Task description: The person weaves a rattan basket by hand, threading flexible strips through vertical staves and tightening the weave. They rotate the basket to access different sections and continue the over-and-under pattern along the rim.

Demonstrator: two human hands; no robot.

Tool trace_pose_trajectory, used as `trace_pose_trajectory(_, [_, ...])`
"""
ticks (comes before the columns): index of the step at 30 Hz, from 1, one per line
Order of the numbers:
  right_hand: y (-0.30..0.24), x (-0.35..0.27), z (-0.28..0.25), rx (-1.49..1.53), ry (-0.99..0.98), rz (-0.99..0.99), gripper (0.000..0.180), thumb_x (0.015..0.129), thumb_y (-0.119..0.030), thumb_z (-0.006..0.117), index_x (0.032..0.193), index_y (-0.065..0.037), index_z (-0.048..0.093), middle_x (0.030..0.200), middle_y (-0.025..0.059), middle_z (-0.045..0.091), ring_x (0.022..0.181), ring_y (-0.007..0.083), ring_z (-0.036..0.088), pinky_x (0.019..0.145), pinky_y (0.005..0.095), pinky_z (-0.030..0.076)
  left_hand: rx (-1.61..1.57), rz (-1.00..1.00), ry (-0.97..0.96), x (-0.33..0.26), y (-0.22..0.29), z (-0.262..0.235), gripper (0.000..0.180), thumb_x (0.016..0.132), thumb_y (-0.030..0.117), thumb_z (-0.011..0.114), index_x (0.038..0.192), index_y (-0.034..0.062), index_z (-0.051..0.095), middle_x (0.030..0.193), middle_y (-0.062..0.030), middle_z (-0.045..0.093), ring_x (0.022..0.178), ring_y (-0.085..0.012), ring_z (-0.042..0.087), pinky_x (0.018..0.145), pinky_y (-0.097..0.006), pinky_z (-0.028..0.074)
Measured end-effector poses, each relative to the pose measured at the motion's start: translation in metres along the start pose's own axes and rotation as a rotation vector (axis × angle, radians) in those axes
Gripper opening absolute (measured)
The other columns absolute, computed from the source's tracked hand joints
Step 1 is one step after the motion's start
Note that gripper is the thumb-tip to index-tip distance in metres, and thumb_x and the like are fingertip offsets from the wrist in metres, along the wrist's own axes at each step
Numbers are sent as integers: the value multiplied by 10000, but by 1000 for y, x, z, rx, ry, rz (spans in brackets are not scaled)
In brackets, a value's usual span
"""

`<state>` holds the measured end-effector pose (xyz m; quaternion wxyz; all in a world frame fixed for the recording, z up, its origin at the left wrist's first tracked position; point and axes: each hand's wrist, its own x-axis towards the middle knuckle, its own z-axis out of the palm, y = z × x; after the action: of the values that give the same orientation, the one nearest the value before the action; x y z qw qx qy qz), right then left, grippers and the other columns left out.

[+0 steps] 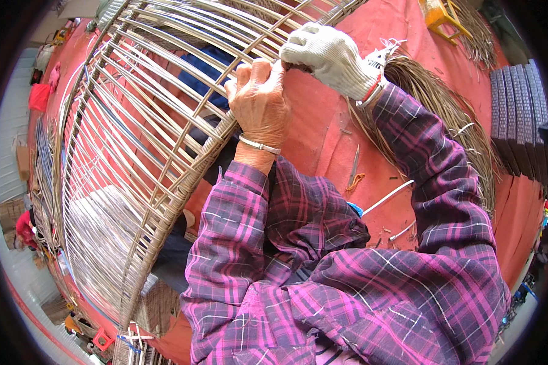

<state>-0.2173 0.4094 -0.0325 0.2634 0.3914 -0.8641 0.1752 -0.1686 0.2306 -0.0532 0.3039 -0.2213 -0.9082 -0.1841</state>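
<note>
A large, curved wicker frame (192,182) of long pale rods with a bound rim fills the upper left. My bare left hand (259,103) is closed on the frame's rim, its fingers curled over the edge. Right beside it, my right hand (329,58) wears a white knitted glove and makes a fist. Both hands meet at the knuckles along the rim. A dark brown bit shows under the gloved fingers, but what they grip is hidden.
A bundle of long brown strands (453,115) lies on the red floor covering (329,140) to the right. A yellow stool (444,21) stands at the upper right, above stacked grey panels (520,115). A pointed tool (354,165) and white strips lie near my lap. Far left, another person (25,228) appears.
</note>
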Motion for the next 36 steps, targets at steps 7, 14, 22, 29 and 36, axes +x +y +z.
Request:
trace_pose_trajectory(7, [5, -5, 1, 112, 43, 50, 242, 767, -79, 689, 997, -153, 671, 905, 33, 646, 913, 272, 630, 748, 366, 543, 123, 56, -1, 5, 1, -2, 363, 797, 71, 654, 1146, 139, 726, 884, -29, 562, 872, -257, 567, 741, -411, 468])
trace_pose_trajectory(14, [15, -44, 4, 263, 223, 422, 628, 756, 1, 764, 1340, -133, 575, 1339, 103, 594, 1262, 308, 548, 1059, 380, 482, -88, -56, -54, -61, -30, -67, 547, 758, -56, 675, 1291, 47, 618, 1255, -154, 605, 1183, -345, 543, 1049, -430, 416])
trace_pose_trajectory(22, [-9, -37, 4, -110, 195, 376, 679, 646, -111, 833, 1283, -95, 599, 1283, 124, 623, 1216, 326, 575, 1027, 417, 483, 273, -241, -166, -156, -80, -172, 657, 737, -25, 755, 1365, 41, 573, 1363, -145, 557, 1265, -329, 499, 1093, -439, 371])
trace_pose_trajectory(29, [-119, 2, 39, 223, 120, 83, 592, 626, -170, 834, 1190, -140, 657, 1168, 56, 659, 1147, 297, 601, 1032, 471, 424, 263, -270, -123, -166, -83, -177, 560, 779, 33, 758, 1318, 50, 608, 1261, -148, 622, 1214, -324, 543, 1051, -437, 386])
trace_pose_trajectory(36, [-182, 44, 64, 248, 167, -119, 344, 745, -124, 699, 1083, -159, 647, 996, 24, 641, 1001, 274, 602, 929, 442, 455, 228, -302, -208, -145, -82, -180, 699, 664, 86, 838, 1323, 139, 612, 1195, -59, 630, 1113, -278, 537, 995, -450, 365])
